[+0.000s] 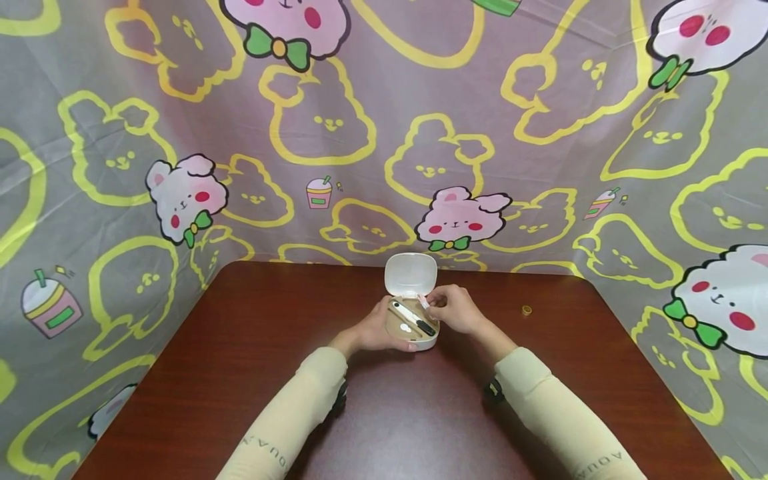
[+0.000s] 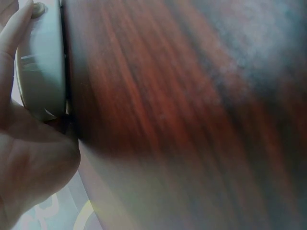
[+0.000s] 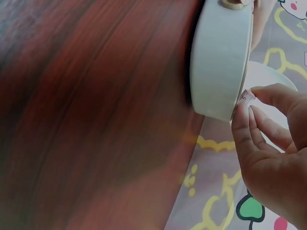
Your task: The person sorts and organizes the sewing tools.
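Note:
A white case [image 1: 426, 345] stands on the table with its lid [image 1: 411, 273] raised at the back. Inside is a tan insert holding a slim white-and-black tool [image 1: 414, 318] and a small white piece [image 1: 405, 328]. My left hand [image 1: 375, 328] grips the case from the left, its thumb at the front near a round gold button [image 2: 38, 9]. At the case's right edge, my right hand [image 1: 454, 309] pinches a small whitish strip [image 3: 247, 96] with pinkish marks between thumb and fingertip. Whether the strip's lower end touches the insert is hidden.
A small round gold-coloured item [image 1: 527, 310] lies on the brown table [image 1: 288, 307], right of the case. Patterned cloth [image 1: 360, 133] hangs behind the table and along both sides.

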Available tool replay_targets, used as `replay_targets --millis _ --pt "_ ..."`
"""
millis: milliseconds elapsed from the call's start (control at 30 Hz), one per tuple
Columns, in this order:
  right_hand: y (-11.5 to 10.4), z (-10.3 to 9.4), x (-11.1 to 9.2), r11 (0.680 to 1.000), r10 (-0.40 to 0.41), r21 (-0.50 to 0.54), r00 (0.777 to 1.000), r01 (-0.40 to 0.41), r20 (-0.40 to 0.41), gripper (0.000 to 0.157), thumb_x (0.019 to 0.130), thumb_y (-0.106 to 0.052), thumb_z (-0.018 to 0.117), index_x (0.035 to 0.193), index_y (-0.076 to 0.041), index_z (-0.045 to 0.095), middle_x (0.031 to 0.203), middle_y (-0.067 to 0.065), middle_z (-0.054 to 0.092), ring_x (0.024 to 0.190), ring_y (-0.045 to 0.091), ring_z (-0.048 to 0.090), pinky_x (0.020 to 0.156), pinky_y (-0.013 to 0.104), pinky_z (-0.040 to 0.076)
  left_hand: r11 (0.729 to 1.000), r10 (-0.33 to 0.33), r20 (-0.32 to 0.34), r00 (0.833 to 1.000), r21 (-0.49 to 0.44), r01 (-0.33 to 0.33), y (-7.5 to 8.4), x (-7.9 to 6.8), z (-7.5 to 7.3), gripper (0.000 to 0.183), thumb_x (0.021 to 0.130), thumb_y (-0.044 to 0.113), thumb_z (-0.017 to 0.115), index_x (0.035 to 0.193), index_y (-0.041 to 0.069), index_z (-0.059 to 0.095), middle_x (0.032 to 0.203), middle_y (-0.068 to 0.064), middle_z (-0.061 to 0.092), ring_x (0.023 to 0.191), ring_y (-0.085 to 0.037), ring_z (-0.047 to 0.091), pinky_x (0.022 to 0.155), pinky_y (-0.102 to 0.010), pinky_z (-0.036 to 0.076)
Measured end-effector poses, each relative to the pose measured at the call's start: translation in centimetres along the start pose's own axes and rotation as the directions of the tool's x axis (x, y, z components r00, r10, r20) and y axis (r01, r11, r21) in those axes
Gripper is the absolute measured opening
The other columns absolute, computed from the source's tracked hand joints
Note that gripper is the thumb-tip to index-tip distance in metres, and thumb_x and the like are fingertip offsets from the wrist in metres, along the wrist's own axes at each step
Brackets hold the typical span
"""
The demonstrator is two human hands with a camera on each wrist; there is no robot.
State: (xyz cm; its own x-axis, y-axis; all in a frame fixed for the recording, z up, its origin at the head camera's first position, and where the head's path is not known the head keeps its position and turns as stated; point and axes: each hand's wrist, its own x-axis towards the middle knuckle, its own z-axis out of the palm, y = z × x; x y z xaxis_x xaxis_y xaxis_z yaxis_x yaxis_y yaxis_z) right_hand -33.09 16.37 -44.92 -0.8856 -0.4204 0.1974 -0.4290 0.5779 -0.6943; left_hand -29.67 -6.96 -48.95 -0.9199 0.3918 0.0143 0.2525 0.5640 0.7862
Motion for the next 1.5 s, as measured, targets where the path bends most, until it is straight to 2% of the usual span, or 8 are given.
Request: replay_targets --millis 200,433,700,967,1167,1500 --pt "-0.5 0.5 0.6 0.998 -0.018 -0.054 1.0 0.018 -0.009 0.009 0.083 -0.001 0.077 0.092 0.0 0.074 0.079 0.003 0.071 0.072 0.012 0.064 0.063 0.027 0.053 1.0 0.002 0.001 1.0 0.024 -0.002 0.1 0.0 -0.1 0.115 0.066 0.044 0.094 0.149 0.006 0.025 0.138 -0.016 0.043 0.124 -0.027 0.047 0.106 -0.039 0.039" --pt "-1.1 1.3 0.8 0.995 -0.023 -0.096 1.0 0.023 -0.004 0.007 0.086 -0.001 0.077 0.092 0.0 0.074 0.081 0.005 0.072 0.074 0.014 0.065 0.065 0.028 0.054 1.0 -0.016 0.01 1.0 -0.012 0.016 0.9 -0.4 -0.5 0.114 0.066 0.037 0.096 0.149 0.003 0.027 0.137 -0.017 0.044 0.124 -0.028 0.048 0.106 -0.042 0.039" --pt "-1.0 1.6 0.9 0.99 -0.061 -0.129 0.998 0.059 -0.008 0.008 0.085 0.0 0.077 0.093 0.001 0.076 0.083 0.005 0.072 0.076 0.013 0.065 0.068 0.03 0.054 1.0 -0.01 0.003 1.0 0.001 0.01 0.9 -0.6 -0.3 0.111 0.067 0.037 0.095 0.149 0.004 0.027 0.137 -0.017 0.044 0.123 -0.027 0.048 0.106 -0.04 0.039" --pt "-0.9 1.7 0.7 0.986 -0.08 -0.147 0.997 0.076 -0.023 0.01 0.087 -0.001 0.076 0.097 0.0 0.078 0.092 0.01 0.073 0.083 0.018 0.067 0.074 0.036 0.056 1.0 -0.017 0.004 1.0 -0.012 0.017 0.9 -0.4 -0.5 0.113 0.066 0.037 0.096 0.149 0.004 0.028 0.138 -0.017 0.044 0.124 -0.028 0.048 0.108 -0.042 0.038" --pt "-0.9 1.8 0.4 0.98 -0.103 -0.169 0.995 0.1 -0.013 0.009 0.086 0.0 0.075 0.095 -0.001 0.078 0.092 0.011 0.071 0.087 0.021 0.065 0.078 0.039 0.056 1.0 -0.019 0.009 1.0 -0.011 0.019 0.8 -0.3 -0.5 0.112 0.066 0.038 0.097 0.149 0.005 0.028 0.138 -0.017 0.043 0.124 -0.028 0.048 0.108 -0.041 0.038" --pt "-0.9 1.4 0.4 0.969 -0.123 -0.213 0.992 0.125 0.021 0.009 0.085 0.001 0.074 0.092 -0.002 0.079 0.085 0.006 0.069 0.08 0.017 0.059 0.071 0.033 0.051 1.0 0.003 0.011 1.0 0.01 -0.003 0.7 -0.3 -0.4 0.108 0.067 0.035 0.096 0.147 0.004 0.029 0.135 -0.015 0.045 0.122 -0.026 0.048 0.105 -0.04 0.039"
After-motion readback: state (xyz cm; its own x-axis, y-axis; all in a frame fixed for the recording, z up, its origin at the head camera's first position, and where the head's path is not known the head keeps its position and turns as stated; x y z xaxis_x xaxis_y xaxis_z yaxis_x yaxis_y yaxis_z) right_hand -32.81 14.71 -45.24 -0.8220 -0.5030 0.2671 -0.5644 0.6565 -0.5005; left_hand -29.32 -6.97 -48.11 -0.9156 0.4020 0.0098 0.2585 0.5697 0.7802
